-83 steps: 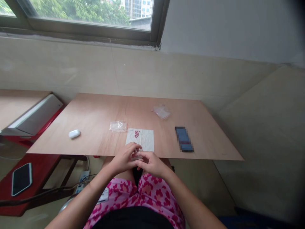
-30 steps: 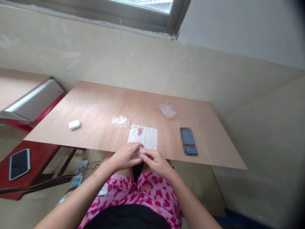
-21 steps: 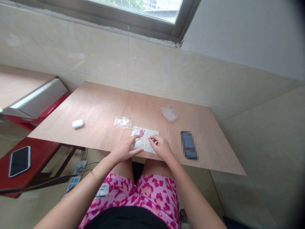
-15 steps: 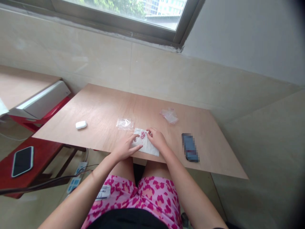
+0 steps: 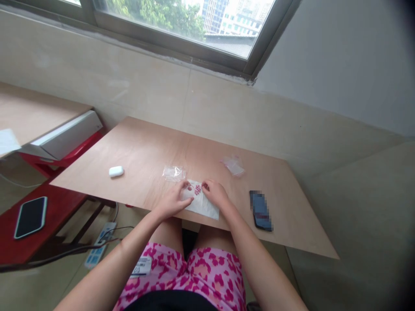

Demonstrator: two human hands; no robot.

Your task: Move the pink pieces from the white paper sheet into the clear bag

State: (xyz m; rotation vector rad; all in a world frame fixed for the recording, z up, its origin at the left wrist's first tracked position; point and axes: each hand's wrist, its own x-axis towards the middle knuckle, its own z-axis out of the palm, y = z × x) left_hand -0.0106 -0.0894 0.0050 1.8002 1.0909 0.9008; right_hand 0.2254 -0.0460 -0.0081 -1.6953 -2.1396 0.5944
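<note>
your left hand (image 5: 173, 201) and right hand (image 5: 215, 193) rest open, fingertips on the pink-marked white sheet (image 5: 207, 209) lying flat on the wooden worktop (image 5: 139, 151); keep your pressure light and even so it stays smooth.

We're looking at a plain indoor room, and it could be a home or a small office, no telling which: a tiled wall (image 5: 220, 112), a window (image 5: 175, 26) onto trees (image 5: 155, 17) and towers (image 5: 233, 21), a plywood board (image 5: 142, 147) as a worktop, a red table (image 5: 39, 220), and a power strip (image 5: 99, 246) on the floor.
</note>
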